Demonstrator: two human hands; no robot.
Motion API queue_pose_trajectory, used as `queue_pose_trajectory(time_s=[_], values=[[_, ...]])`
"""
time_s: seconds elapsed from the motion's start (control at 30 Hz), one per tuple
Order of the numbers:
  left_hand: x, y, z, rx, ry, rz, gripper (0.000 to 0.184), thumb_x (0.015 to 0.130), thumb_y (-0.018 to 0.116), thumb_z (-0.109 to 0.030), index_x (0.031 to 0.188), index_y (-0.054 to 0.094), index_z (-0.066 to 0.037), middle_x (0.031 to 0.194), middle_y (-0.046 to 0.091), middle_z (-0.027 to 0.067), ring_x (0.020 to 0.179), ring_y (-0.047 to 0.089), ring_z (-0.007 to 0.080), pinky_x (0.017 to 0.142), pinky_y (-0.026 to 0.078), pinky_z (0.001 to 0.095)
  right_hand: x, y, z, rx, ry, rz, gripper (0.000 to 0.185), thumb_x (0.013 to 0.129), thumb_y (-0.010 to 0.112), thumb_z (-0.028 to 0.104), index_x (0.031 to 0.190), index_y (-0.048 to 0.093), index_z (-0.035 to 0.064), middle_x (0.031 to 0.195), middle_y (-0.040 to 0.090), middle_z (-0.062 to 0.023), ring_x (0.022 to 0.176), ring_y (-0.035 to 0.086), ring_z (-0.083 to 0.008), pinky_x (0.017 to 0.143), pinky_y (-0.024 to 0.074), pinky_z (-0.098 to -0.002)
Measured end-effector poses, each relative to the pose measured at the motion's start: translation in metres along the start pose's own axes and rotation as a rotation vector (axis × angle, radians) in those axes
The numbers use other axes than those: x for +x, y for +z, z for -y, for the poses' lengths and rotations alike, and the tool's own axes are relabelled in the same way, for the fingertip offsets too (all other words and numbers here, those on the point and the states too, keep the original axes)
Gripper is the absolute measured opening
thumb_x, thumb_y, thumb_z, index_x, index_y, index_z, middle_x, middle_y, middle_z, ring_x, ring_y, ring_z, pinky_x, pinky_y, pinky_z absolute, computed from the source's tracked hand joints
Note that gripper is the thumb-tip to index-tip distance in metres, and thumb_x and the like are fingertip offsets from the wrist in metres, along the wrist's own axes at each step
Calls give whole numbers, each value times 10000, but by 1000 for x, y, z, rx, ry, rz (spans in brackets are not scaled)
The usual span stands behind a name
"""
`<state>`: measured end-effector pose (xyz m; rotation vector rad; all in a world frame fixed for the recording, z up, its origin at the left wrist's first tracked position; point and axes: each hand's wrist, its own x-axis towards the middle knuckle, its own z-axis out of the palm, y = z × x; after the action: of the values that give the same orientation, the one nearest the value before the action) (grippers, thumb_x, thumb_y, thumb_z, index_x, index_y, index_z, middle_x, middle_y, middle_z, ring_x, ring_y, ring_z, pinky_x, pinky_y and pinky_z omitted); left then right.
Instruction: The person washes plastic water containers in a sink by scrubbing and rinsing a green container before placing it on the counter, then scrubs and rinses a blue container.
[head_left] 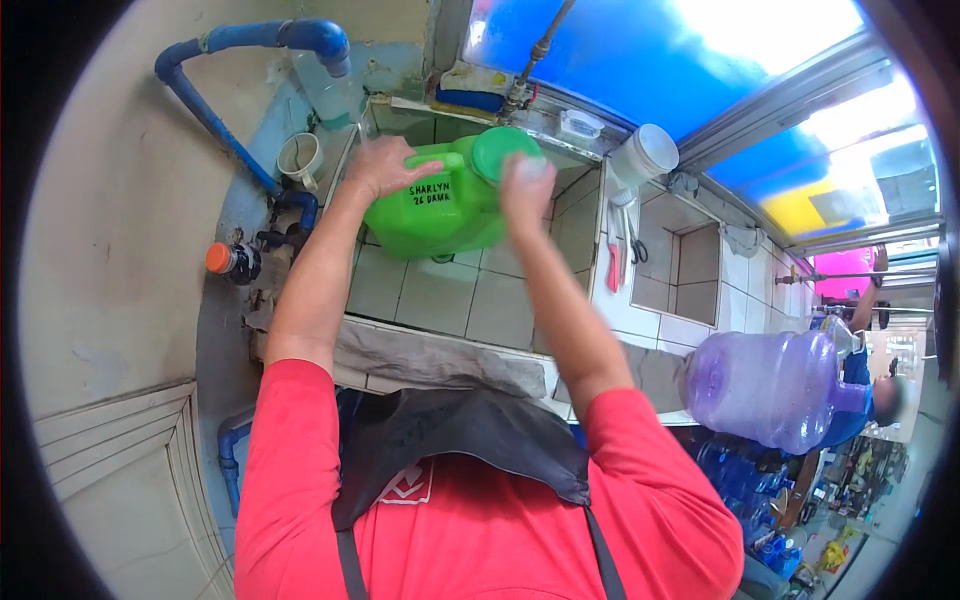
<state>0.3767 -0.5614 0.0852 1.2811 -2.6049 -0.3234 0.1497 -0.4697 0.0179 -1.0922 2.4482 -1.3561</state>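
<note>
From where I stand, the tiled basin (430,300) fills most of the space before the person (500,535), its raised walls probably there to keep water in. Beside it, on the tiled surface (632,318), a purple bottle (765,385) seems to stand upright, well apart from the hands. The green jug (425,225) is within the basin's walls, lettered side toward the person; whether it rests on the tiles I can't tell. The left hand (380,168) is closed about its rear end, thumb by the handle (437,159), likely steadying it. The right hand (525,192), blurred, is at the green lid (492,150); something pale (535,169) shows there, but I can't tell whether it's gripped. Scissors (640,251) lie beside the basin, perhaps for easy reach.
</note>
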Motion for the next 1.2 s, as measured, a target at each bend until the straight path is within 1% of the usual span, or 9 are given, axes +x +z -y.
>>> queue_pose_trajectory(time_s=[0.07,0.27,0.43,0.63,0.77,0.83,0.93,1.1,1.2], values=[[2,0,1,35,25,35,672,852,541,-679,816,708,-29,902,644,163,892,611,342,803,486,442,-18,13,-5,-82,-323,-515,802,877,538,649,1165,614,-95,1156,628,-305,1152,601,-346,979,444,-420],[-9,-2,2,3,69,-27,609,920,502,-593,790,705,-34,859,630,177,872,603,361,805,482,449,54,-31,8,414,193,432,710,859,647,534,1286,531,-22,1087,650,-230,1063,601,-403,1002,412,-468],[0,0,9,-144,226,-30,436,961,485,-456,1063,669,-73,1002,619,182,944,604,368,811,488,450,16,-49,95,-450,-1089,688,507,815,705,412,1049,618,-29,951,659,-226,904,628,-409,825,506,-460],[11,5,7,224,40,-765,474,940,505,-364,1333,496,-100,1210,547,215,990,601,393,902,465,503,11,37,115,-460,-463,861,332,778,722,382,881,733,68,947,714,-170,858,699,-362,768,560,-424],[0,17,14,-223,-568,-380,559,935,515,-371,1383,464,-41,1324,510,273,1174,534,413,1002,418,482,5,38,147,-292,-152,930,257,741,710,309,854,751,82,917,724,-163,895,711,-328,755,564,-407],[-19,-5,31,-454,-598,265,691,921,544,-436,1429,407,11,1447,423,286,1354,402,406,1087,360,447,-14,38,165,-534,-557,673,234,747,700,292,856,752,92,859,725,-162,843,722,-294,743,571,-411],[-54,-32,-14,-745,-681,267,747,895,569,-491,1444,401,-13,1469,425,242,1371,399,368,1102,347,434,-23,37,215,-404,-756,681,296,749,722,327,951,749,112,919,726,-140,883,713,-291,731,569,-396],[-7,87,97,23,-138,60,803,851,659,-497,1444,400,-21,1480,438,155,1368,405,268,1066,393,405,-22,33,221,11,-718,847,275,747,726,315,878,710,74,897,705,-188,877,680,-371,751,555,-425],[-19,7,74,-436,-278,385,682,815,678,-420,1333,520,-5,1335,564,198,1227,543,306,1034,416,426,-52,-5,173,502,-452,583,421,774,723,352,1008,646,11,1024,662,-227,985,641,-389,845,521,-422]])
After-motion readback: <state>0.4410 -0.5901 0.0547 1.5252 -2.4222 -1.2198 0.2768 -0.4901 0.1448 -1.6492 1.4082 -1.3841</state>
